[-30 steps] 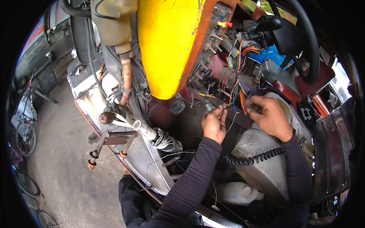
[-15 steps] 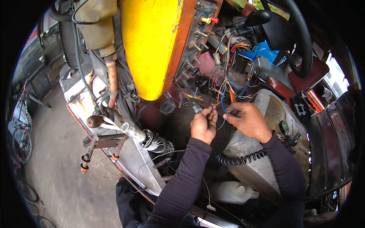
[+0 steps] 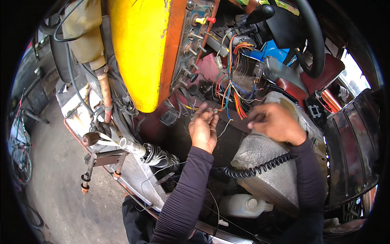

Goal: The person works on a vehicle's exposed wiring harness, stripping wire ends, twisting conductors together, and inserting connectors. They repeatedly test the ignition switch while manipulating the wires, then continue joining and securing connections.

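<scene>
Beneath tangled wires, hands pinch a strand.

left hand: raised, palm turned toward the face, fingers loosely curled, fingertips pinched together at the top
right hand: level with the left, back up, fingers bent into a loose fist
forearms: both in dark ribbed sleeves, rising from below
</scene>
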`<state>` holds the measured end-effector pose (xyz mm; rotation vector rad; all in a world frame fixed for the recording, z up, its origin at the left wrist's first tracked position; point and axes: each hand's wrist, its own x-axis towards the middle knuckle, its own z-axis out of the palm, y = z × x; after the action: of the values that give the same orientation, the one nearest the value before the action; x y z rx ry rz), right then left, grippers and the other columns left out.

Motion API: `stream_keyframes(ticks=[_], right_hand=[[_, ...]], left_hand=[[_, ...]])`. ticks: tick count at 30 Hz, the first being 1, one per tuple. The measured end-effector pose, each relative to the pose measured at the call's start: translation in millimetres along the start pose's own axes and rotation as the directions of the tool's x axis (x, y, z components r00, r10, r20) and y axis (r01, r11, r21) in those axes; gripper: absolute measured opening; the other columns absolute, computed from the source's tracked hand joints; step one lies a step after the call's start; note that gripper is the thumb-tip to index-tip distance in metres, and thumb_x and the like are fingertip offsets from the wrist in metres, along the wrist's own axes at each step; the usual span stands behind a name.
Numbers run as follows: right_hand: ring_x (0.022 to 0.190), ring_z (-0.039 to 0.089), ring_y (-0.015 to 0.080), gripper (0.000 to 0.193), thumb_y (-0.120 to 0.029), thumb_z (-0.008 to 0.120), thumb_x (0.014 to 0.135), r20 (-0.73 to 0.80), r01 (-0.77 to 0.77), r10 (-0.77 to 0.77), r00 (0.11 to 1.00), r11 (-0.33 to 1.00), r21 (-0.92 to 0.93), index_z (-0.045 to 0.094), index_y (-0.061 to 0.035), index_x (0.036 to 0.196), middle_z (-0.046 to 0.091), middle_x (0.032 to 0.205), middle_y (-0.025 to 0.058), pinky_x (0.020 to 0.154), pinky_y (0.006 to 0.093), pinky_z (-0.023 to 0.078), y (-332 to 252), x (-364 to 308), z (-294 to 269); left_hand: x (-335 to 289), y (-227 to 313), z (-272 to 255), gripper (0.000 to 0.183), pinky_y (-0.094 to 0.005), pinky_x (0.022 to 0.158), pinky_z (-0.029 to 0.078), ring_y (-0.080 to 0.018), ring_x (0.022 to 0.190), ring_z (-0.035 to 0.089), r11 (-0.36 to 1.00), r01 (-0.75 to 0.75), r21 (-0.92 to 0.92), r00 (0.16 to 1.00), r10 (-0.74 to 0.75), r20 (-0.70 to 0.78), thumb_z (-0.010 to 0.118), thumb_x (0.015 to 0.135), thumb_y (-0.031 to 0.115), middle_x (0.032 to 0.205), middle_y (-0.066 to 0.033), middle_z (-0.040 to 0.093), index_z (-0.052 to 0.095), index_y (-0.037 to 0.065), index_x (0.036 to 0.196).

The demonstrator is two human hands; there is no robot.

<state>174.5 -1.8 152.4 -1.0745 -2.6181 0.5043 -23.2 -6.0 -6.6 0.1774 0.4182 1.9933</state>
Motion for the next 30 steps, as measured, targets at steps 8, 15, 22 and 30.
stream_keyframes(ticks=[8,15,22,30], right_hand=[[0.058,0.058,0.0078,0.013,-0.008,0.073,0.089,-0.098,-0.239,0.251,0.963,0.963,0.122,0.073,0.0026,0.096,0.066,0.071,0.0018,0.055,0.0264,0.046,1.1,-11.5,-48.2],[0.071,0.069,0.0168,0.017,-0.011,0.075,0.084,-0.066,-0.203,0.202,0.977,0.979,-0.006,0.075,0.0019,0.095,0.072,0.079,0.0108,0.069,0.0322,0.053,9.1,-4.1,-36.4],[0.081,0.074,0.0263,0.022,-0.018,0.075,0.082,-0.052,-0.123,0.117,0.992,0.985,-0.125,0.077,-0.0031,0.098,0.075,0.086,0.0148,0.073,0.0358,0.055,20.9,2.1,-24.5],[0.080,0.074,0.0289,0.023,-0.016,0.074,0.082,-0.108,-0.012,0.004,0.994,0.997,-0.082,0.075,-0.0012,0.099,0.074,0.087,0.0167,0.073,0.0379,0.055,3.1,8.7,-4.9]], left_hand=[[7.4,11.7,12.6,0.034,-0.0282,0.075,0.055,-0.0139,0.087,0.068,0.914,-0.094,0.394,0.995,0.070,0.074,0.061,0.093,-0.002,0.104,-0.0061,0.069,0.063,-0.002,0.127],[4.2,22.5,20.0,0.036,-0.0296,0.079,0.054,-0.0147,0.091,0.068,0.780,-0.184,0.598,0.979,0.091,0.183,0.059,0.092,-0.002,0.106,-0.0047,0.070,0.062,-0.001,0.128],[-4.7,39.6,21.6,0.038,-0.0273,0.078,0.054,-0.0145,0.092,0.068,0.695,-0.206,0.689,0.965,0.026,0.262,0.058,0.094,-0.003,0.108,-0.0064,0.070,0.061,-0.001,0.132],[-4.8,50.8,17.6,0.022,-0.0277,0.077,0.056,-0.0145,0.089,0.069,0.620,-0.314,0.719,0.928,0.040,0.371,0.066,0.098,0.004,0.106,-0.0065,0.072,0.069,-0.001,0.119]])
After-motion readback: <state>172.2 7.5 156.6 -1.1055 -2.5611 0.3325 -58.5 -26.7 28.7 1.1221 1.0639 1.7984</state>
